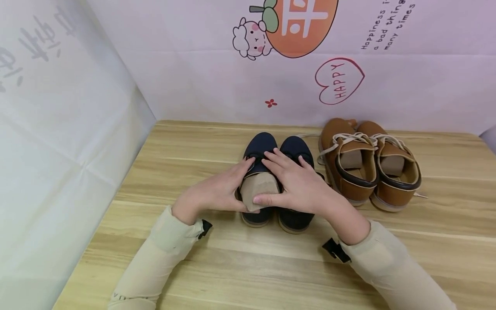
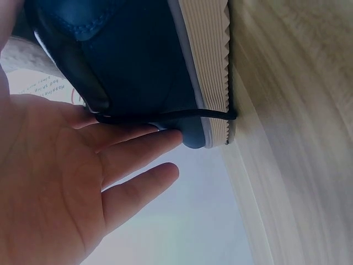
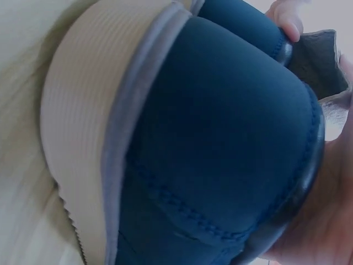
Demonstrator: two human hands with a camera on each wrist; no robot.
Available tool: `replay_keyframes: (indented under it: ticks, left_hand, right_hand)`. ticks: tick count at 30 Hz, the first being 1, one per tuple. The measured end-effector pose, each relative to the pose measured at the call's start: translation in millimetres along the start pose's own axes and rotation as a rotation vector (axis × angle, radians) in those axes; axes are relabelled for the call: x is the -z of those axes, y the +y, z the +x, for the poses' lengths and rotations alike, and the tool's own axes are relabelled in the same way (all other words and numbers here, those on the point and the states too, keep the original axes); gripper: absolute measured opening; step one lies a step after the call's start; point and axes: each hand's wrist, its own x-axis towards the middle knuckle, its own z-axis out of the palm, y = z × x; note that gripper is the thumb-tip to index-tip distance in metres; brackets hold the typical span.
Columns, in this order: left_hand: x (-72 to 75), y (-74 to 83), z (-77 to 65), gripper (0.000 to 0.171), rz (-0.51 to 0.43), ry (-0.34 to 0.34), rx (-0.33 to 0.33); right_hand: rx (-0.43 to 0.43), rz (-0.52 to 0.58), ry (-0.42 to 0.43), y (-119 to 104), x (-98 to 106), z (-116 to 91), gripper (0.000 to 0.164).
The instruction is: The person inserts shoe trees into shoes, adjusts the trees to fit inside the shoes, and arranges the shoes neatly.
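Note:
A pair of navy shoes stands side by side, the left shoe (image 1: 261, 142) and the right shoe (image 1: 296, 146). A grey-brown cardboard insert (image 1: 258, 189) tilts up out of the left shoe's opening; its hollow end shows in the right wrist view. My left hand (image 1: 217, 189) holds the insert from the left, thumb at its near end and outer fingers straight along the shoe's side (image 2: 143, 66). From the right, my right hand (image 1: 298, 181) grips the insert, thumb on its top and fingers across the shoe fronts. The right shoe's heel (image 3: 220, 127) fills the right wrist view.
To the right stands a pair of brown shoes (image 1: 354, 174) with pale laces and similar inserts inside. The wooden table (image 1: 248, 267) meets a printed white cloth (image 1: 217, 82) at the back and another pale sheet (image 1: 69, 129) on the left.

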Motion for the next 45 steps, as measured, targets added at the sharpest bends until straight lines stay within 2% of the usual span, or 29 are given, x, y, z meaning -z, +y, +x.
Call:
replay_keyframes:
  ticks: [9, 34, 45]
  left_hand:
    - [0.7, 0.6, 0.2, 0.122, 0.009, 0.018, -0.001]
    - [3.3, 2.3, -2.1, 0.122, 0.01, -0.033, 0.024]
    - [2.2, 2.1, -2.7, 0.122, 0.011, -0.028, 0.012]
  right_hand:
    - [0.006, -0.021, 0.038, 1, -3, 3, 0.1]
    - [-0.003, -0.051, 0.106, 0, -10, 12, 0.094]
    - [0.001, -0.048, 0.136, 0, -13, 13, 0.092]
